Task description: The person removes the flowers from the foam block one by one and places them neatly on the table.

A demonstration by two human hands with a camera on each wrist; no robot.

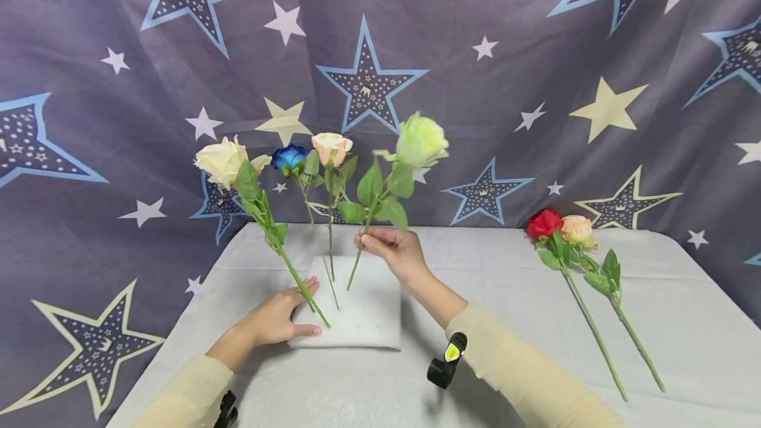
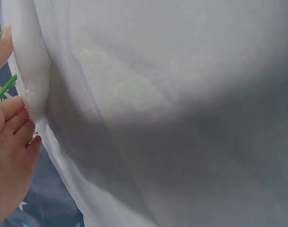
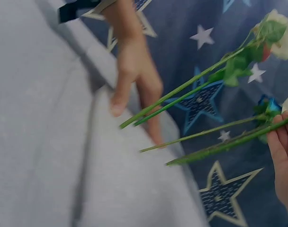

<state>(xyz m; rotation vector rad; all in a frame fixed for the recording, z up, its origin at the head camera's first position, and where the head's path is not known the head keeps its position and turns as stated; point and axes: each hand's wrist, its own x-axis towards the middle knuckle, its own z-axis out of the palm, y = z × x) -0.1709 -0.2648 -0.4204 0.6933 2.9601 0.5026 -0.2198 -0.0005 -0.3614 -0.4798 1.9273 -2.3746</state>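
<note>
Green rose (image 1: 421,141): held by its stem in the right hand (image 1: 397,251), fingers and thumb pinched on the stem just under the lowest leaves. The bloom stands above the grip, tilted slightly to the right. The stem's lower end runs down and left from the grip and meets the top of the foam block (image 1: 362,316); the right wrist view shows its tip at the block's surface (image 3: 170,162).

Left hand (image 1: 278,317): lies flat on the block's near-left corner, fingers straight, thumb along the front edge. The left wrist view shows the fingertips (image 2: 13,111) against the block's side.

Cream rose (image 1: 222,159): its stem slants down past the left hand's fingers into the block just right of them. Blue rose (image 1: 289,156) and peach rose (image 1: 331,146) stand between the two hands, both stems set in the block, bloom ends up and level with the cream rose.

Well to the right of the right hand, a red rose (image 1: 543,222) and a second peach rose (image 1: 577,230) lie flat on the desk (image 1: 505,322), side by side, stems pointing toward the near edge. A grey cloth covers the desk. A star-patterned curtain (image 1: 535,84) hangs behind.
</note>
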